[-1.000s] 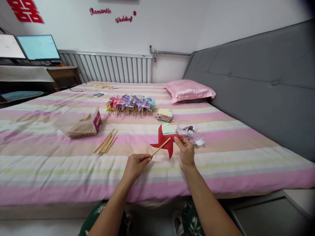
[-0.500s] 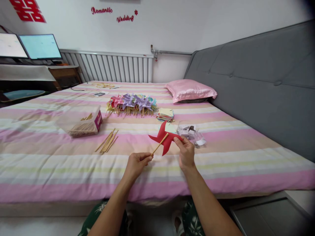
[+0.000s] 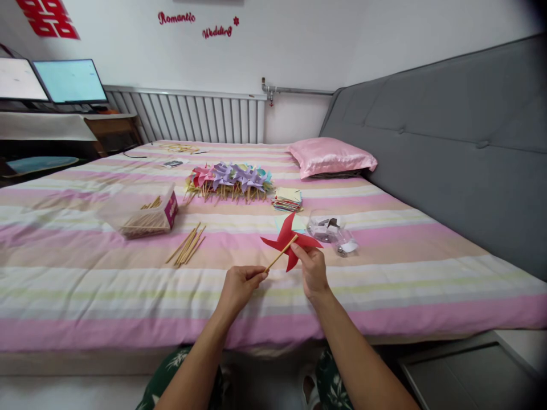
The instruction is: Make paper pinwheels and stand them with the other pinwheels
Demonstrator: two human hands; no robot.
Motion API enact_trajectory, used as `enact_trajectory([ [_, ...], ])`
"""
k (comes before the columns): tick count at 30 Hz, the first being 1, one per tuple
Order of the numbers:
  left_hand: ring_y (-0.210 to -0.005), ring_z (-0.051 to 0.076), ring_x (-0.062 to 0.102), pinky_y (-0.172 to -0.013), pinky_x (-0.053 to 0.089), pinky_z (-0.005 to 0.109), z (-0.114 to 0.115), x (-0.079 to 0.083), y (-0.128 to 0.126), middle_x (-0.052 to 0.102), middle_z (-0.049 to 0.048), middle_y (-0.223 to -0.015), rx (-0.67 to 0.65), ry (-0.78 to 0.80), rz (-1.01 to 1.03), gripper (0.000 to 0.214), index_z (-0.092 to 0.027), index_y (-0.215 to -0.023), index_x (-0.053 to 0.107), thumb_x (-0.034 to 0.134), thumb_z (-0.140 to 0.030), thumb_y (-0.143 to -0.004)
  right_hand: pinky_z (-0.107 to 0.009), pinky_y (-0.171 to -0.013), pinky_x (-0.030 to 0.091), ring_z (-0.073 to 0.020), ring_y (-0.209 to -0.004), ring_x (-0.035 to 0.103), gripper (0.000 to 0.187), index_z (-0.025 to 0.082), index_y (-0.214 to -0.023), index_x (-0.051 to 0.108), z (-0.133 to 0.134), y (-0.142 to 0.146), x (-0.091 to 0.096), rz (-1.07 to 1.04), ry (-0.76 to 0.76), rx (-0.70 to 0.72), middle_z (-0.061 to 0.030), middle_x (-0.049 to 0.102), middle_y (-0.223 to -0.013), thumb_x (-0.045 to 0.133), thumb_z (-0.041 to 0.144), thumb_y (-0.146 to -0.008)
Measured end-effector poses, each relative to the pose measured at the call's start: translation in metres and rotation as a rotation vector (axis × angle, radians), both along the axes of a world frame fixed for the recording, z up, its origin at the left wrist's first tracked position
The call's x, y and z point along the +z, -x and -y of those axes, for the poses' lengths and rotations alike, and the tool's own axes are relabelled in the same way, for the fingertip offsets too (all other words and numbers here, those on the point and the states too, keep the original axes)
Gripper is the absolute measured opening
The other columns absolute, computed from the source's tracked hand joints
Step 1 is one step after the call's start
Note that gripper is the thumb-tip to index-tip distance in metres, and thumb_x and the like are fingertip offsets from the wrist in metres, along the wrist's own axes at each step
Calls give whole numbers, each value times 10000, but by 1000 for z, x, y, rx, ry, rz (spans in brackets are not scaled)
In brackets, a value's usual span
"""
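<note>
Head view: the left hand (image 3: 241, 282) pinches the lower end of one wooden stick (image 3: 281, 254) between thumb and fingertips, and the stick slants up and to the right until its tip meets the centre of the one red pinwheel (image 3: 290, 239). The right hand (image 3: 311, 267) is closed on the pinwheel's lower right blade, just below and to the right of that centre, and holds the pinwheel above the striped bed (image 3: 85, 273). Just right of the pinwheel lies one clear plastic container (image 3: 329, 228), on its side. One stack of paper squares (image 3: 287, 199) sits near and behind the pinwheel. Farther behind and to its left is a heap of finished pinwheels (image 3: 228, 177), too many to count. Left of the pinwheel lies one loose bundle of sticks (image 3: 186, 246), and beyond that one open box of sticks (image 3: 147, 219). One pink pillow (image 3: 331, 156) lies well behind and to the right of the pinwheel, and two monitors (image 3: 70, 81) stand far off to its left.
</note>
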State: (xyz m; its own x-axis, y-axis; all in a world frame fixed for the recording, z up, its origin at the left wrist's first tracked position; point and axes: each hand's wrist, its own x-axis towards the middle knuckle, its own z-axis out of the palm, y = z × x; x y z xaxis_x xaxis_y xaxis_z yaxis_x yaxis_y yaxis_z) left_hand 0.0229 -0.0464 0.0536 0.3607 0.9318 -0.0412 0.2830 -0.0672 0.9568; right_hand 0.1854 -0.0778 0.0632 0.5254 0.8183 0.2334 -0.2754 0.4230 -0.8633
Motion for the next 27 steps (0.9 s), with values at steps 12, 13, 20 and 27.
enact_trajectory([
  [12,-646,197,630,-571,427,262,1,0,0,745,62,-769,-17,-52,-50,281,-155,-876,759,638,-327,-690,-289,-653,488,-163,-642,585,244,151,-697,684,1,-2,1,119,50,-95,-23,662,-652,705,394,-687],
  [13,-644,197,630,-569,425,261,1,0,0,745,62,-767,-17,-57,-52,279,-153,-873,759,635,-324,-691,-283,-646,485,-158,-631,581,249,150,-682,685,1,-2,0,136,57,-104,-22,660,-644,701,399,-690],
  [20,-682,206,646,-585,435,261,4,5,0,748,59,-798,-23,-97,-79,282,-153,-888,754,627,-317,-697,-263,-599,452,-149,-595,556,302,142,-620,676,0,-5,-7,283,84,-187,-16,636,-597,667,426,-723],
  [27,-689,214,657,-589,443,266,4,5,0,748,63,-792,-35,-106,-83,282,-148,-887,753,618,-308,-698,-250,-575,420,-124,-546,490,333,148,-543,637,0,-7,-6,373,70,-229,10,559,-535,660,420,-734],
])
